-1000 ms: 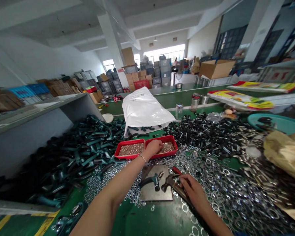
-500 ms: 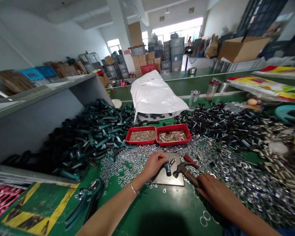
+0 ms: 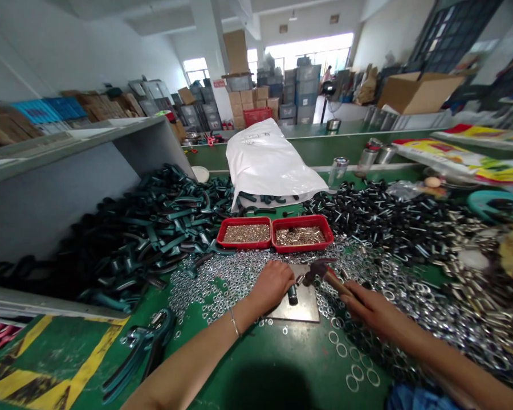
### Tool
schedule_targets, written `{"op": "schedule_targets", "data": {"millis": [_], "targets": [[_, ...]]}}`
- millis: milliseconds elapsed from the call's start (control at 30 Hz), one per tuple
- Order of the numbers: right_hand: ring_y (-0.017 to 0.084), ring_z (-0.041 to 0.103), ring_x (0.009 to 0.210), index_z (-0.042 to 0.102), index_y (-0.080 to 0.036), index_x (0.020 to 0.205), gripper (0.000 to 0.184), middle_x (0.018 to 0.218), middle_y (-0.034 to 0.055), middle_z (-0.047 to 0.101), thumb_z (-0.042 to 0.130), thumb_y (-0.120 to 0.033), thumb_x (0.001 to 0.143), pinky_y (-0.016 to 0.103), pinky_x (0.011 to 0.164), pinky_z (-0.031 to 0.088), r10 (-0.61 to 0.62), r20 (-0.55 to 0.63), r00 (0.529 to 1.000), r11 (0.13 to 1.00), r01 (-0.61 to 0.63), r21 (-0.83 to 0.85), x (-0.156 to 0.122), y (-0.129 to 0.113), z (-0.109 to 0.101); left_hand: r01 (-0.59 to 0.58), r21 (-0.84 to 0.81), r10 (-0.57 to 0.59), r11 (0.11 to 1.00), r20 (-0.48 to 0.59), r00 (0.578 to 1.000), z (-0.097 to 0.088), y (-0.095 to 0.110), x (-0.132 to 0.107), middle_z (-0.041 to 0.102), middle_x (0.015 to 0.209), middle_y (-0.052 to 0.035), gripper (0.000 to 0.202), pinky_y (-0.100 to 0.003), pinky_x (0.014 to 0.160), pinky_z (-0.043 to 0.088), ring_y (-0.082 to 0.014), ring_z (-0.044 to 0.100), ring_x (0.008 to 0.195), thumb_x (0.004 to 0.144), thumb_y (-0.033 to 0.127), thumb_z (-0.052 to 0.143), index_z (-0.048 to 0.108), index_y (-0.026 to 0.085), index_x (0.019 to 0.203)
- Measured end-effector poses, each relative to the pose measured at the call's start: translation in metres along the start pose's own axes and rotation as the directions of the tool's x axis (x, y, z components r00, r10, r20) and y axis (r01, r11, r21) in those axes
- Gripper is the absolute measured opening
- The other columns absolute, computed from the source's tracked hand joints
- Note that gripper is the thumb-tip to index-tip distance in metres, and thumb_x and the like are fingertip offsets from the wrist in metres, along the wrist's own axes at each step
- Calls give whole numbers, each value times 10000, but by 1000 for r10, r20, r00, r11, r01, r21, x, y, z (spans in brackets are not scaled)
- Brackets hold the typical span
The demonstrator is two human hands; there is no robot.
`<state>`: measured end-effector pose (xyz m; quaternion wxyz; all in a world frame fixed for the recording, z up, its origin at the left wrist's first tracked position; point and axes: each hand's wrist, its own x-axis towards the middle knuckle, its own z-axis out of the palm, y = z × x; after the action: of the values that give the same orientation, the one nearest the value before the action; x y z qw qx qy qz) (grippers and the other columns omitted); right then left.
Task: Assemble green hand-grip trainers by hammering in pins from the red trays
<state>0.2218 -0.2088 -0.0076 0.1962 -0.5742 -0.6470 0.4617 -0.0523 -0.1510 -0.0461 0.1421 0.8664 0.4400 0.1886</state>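
My left hand [image 3: 272,287] rests on a steel plate [image 3: 301,310] and seems to grip a small dark teal piece [image 3: 293,295], which stands upright beside my fingers. My right hand [image 3: 370,310] holds a small claw hammer [image 3: 325,272] by its brown handle. The hammer's head is raised just above the teal piece, not touching it. Two red trays [image 3: 244,233] of small silver pins lie beyond the plate. Loose steel washers [image 3: 222,290] surround the plate.
A heap of teal tool handles [image 3: 154,228] lies to the left and black bolts [image 3: 380,219] to the right. A white plastic sack [image 3: 269,165] sits behind the trays. A finished-looking teal tool [image 3: 143,347] lies on the green bench near my left forearm.
My left hand has moved from the red tray to the plate and taken the teal piece. The hammer has risen above it, and the view has tilted.
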Motion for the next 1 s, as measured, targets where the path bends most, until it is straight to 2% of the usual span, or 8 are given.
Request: {"op": "schedule_targets", "data": {"millis": [100, 167, 333, 533, 667, 800, 867, 1000], "targets": [[247, 649, 744, 617, -253, 1165, 365, 884, 70, 710, 466, -486, 929, 337, 659, 494, -139, -65, 988, 981, 129, -145, -4, -15, 8, 123, -46, -124, 991, -6, 992, 0, 5, -11, 555, 1260, -173, 876, -541, 1028, 355, -367, 494, 1184, 677, 534, 790, 417, 163, 1378], [261, 664, 839, 564, -255, 1261, 391, 1012, 93, 712, 414, -460, 963, 352, 732, 497, -187, -104, 977, 968, 165, -191, -4, -22, 15, 202, -102, -200, 974, 28, 979, 3, 8, -19, 527, 1304, -197, 1090, -570, 1051, 335, -397, 468, 1236, 641, 495, 825, 230, 157, 1490], [276, 673, 723, 647, -225, 1070, 335, 893, 105, 723, 452, -461, 934, 369, 666, 484, -152, -49, 987, 934, 127, -333, 14, -10, 30, 245, -192, -227, 950, 110, 968, 11, 7, -23, 554, 1274, -200, 1131, -560, 1082, 321, -399, 431, 1294, 691, 369, 813, 91, 131, 1529], [235, 614, 536, 612, -219, 1188, 453, 703, 61, 683, 306, -480, 980, 364, 544, 488, 10, -87, 996, 975, -30, -222, 25, 35, 14, 285, -195, -265, 938, 122, 956, 6, 13, -28, 562, 1277, -215, 1153, -586, 1079, 315, -417, 460, 1265, 668, 412, 829, 130, 130, 1541], [342, 638, 969, 643, -148, 1138, 353, 1103, 201, 664, 447, -357, 933, 514, 871, 493, -390, -247, 887, 782, 178, -597, 36, 46, 12, 188, -255, -150, 949, 159, 976, -22, 8, -22, 500, 1387, -235, 1137, -555, 1066, 359, -407, 449, 1296, 683, 600, 763, 176, 142, 1542], [269, 548, 1195, 527, -211, 1339, 403, 1344, 130, 565, 446, -210, 944, 448, 1011, 455, -611, -17, 791, 622, 468, -628, 59, 18, 39, 129, -43, -130, 991, -25, 991, -76, -42, 25, 496, 1433, -137, 638, -453, 1083, 381, -283, 458, 1317, 921, 517, 528, 377, 213, 1462], [251, 570, 1152, 538, -207, 1329, 423, 1297, 114, 598, 462, -142, 918, 426, 991, 470, -599, 80, 797, 596, 510, -620, 73, 1, 54, 320, 193, -311, 927, -75, 947, -104, -82, 57, 553, 1380, -99, 473, -359, 1088, 380, -221, 495, 1286, 964, 416, 486, 479, 200, 1385], [258, 609, 960, 673, -194, 1009, 211, 1023, 102, 667, 522, -129, 878, 417, 866, 498, -564, 90, 821, 599, 482, -640, 90, -8, 62, 488, 298, -489, 820, -78, 869, -138, -159, 109, 667, 1134, -172, 301, -406, 956, 480, -275, 625, 1092, 955, 289, 509, 655, 88, 1127]]}}
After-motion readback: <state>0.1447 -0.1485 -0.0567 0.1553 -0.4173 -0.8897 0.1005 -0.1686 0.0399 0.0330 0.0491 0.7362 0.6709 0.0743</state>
